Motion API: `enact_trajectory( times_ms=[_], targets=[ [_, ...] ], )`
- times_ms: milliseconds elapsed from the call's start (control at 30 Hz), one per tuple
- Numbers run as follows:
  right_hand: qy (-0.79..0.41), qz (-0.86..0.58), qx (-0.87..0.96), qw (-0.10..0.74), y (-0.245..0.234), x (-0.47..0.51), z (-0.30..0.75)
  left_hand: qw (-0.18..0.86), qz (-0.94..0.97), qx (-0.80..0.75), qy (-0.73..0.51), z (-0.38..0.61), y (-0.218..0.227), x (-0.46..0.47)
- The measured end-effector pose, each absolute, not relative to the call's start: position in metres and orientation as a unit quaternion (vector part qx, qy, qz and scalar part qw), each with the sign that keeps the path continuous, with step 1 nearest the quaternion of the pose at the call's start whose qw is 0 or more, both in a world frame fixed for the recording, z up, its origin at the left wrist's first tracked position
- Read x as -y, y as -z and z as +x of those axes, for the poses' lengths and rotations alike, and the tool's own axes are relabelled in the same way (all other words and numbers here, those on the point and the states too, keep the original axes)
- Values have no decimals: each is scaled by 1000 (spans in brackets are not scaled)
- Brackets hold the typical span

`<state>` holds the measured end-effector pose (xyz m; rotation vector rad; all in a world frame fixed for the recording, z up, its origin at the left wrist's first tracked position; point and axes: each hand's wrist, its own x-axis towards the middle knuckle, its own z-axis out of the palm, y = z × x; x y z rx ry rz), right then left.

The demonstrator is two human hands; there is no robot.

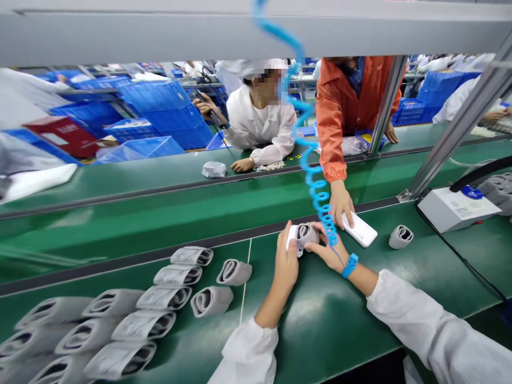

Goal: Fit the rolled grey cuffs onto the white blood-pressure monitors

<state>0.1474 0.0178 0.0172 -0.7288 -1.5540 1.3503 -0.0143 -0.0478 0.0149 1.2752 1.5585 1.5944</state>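
Left hand (286,262) clasps white plastic piece (292,237) | right hand (327,254) pinches light, soft-looking grey fabric cuff (307,234) at its rim

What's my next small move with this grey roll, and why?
Probably push the grey roll slightly further onto the white piece with your right hand. Your left hand grips the white piece steadily, and its end shows beyond the roll.
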Motion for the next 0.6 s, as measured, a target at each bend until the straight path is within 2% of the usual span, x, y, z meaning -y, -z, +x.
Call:
enact_trajectory(
  times_ms=[233,467,600],
  targets=[
    [-404,-256,755,447,-35,-17,156,366,424,-599,-572,-30,-21,40],
    [-352,-188,816,419,-33,-19,158,479,318,-600,-557,-38,-30,43],
    [-344,-172,833,398,-34,-20,158,508,293,-587,-559,-38,-38,45]
  ],
)
